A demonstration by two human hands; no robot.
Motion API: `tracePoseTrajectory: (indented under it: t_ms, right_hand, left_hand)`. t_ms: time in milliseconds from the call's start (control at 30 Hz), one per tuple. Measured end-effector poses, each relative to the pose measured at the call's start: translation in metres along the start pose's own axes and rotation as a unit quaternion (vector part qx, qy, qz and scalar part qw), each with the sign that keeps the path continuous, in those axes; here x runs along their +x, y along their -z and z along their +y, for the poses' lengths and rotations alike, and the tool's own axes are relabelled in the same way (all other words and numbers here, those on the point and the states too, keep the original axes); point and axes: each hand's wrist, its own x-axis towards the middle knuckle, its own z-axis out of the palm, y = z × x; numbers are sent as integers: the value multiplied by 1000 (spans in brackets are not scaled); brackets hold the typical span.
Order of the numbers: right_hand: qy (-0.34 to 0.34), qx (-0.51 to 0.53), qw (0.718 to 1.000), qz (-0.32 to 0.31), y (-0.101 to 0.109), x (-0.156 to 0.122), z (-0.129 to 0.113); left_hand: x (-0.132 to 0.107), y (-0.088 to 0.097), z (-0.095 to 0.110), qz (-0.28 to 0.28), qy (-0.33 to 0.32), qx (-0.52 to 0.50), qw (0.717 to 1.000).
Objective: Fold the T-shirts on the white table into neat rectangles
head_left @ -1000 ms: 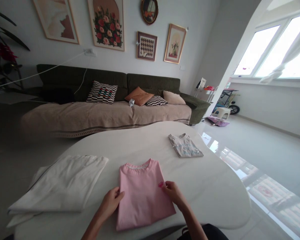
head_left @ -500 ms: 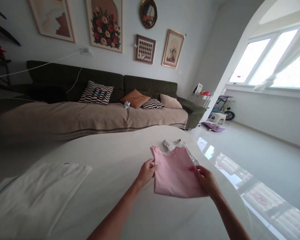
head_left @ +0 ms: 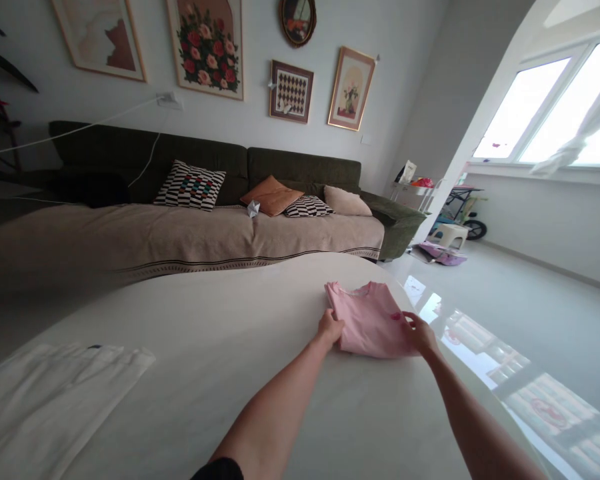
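Along the far wall, an olive-green sofa point(head_left: 300, 167) with a beige throw point(head_left: 180, 233) stood beneath a framed rose painting point(head_left: 205, 50). In the foreground extended a rounded white table point(head_left: 215, 407), with a folded white garment point(head_left: 55, 413) lying at its lower left, well apart from both hands. A folded pink T-shirt point(head_left: 373, 320) lay toward the table's far edge, between the hands. The left hand point(head_left: 329, 328) touched the shirt's left side, its fingers curled; the right hand point(head_left: 420, 335) touched the right side, its fingers partly spread (whether either hand gripped the fabric could not be determined).
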Motion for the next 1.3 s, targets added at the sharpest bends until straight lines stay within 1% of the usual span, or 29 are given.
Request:
tracePoseTrajectory:
  t_ms: [67, 133, 233, 300, 367, 433, 467, 533, 600, 633, 700, 733, 800, 833, 867, 900, 967, 1000, 1033, 1067, 1100, 1167, 1233, 1300]
  right_hand:
    - [12, -14, 1000, -4, -12, 0, 8]
    - [16, -27, 999, 13, -20, -1, 14]
    - [20, -42, 998, 50, -19, 1, 15]
    - [24, -53, 996, 68, -16, 3, 7]
    - [27, -64, 994, 79, -15, 0, -7]
    - [48, -92, 991, 80, -22, -13, -24]
    - [73, -113, 988, 70, -28, -23, -31]
    - [145, -157, 977, 13, -45, -48, -40]
    - [201, -180, 961, -67, -60, -71, -41]
    - [210, -183, 954, -106, -65, -79, -41]
    - [196, -181, 950, -162, -68, -89, -43]
    - [184, -173, 952, -173, -66, -93, -48]
    - [176, -132, 963, -156, -59, -106, -66]
    - [184, -96, 969, -132, -55, -119, -79]
    - [198, -53, 973, -106, -52, -137, -93]
    - [218, -6, 972, -87, -49, -161, -107]
    - [249, 66, 962, -89, -46, -219, -133]
    - [259, 89, 955, -109, -45, -251, -143]
    - [263, 108, 950, -131, -45, -281, -152]
    - [263, 124, 946, -145, -45, -309, -159]
    - [262, 139, 942, -158, -44, -334, -163]
    - [255, 167, 938, -167, -42, -372, -169]
    - [244, 195, 935, -165, -38, -396, -171]
    - [221, 226, 934, -165, -36, -410, -173]
  left_hand:
    - [-8, -7, -14, -9, 22, 2, 1000]
    - [-15, -11, -22, -18, 27, -3, 999]
    - [-21, -12, -19, -34, 13, -13, 999]
    - [-27, -9, -13, -46, -3, -18, 999]
    - [-40, -2, -10, -72, -36, -14, 997]
    - [-62, 11, -14, -109, -73, 0, 991]
    - [-75, 20, -18, -127, -87, 7, 988]
    - [-105, 44, -29, -147, -99, 8, 984]
    - [-136, 77, -43, -135, -99, 1, 986]
    - [-151, 96, -49, -119, -97, 2, 988]
    - [-177, 140, -60, -66, -92, 27, 993]
    - [-189, 164, -66, -33, -92, 50, 994]
    - [-209, 213, -77, 49, -97, 118, 987]
    - [-218, 236, -83, 96, -101, 170, 976]
    - [-225, 258, -89, 145, -98, 233, 957]
    - [-232, 278, -95, 189, -87, 300, 931]
    - [-243, 310, -107, 256, -39, 412, 873]
    - [-247, 323, -112, 276, -12, 453, 848]
    - [-249, 333, -117, 285, 14, 480, 829]
    - [-251, 342, -121, 287, 35, 495, 820]
    - [-251, 349, -124, 284, 52, 495, 819]
    - [-248, 362, -126, 274, 77, 468, 837]
    - [-244, 369, -124, 283, 90, 416, 859]
    - [-246, 365, -113, 306, 69, 351, 883]
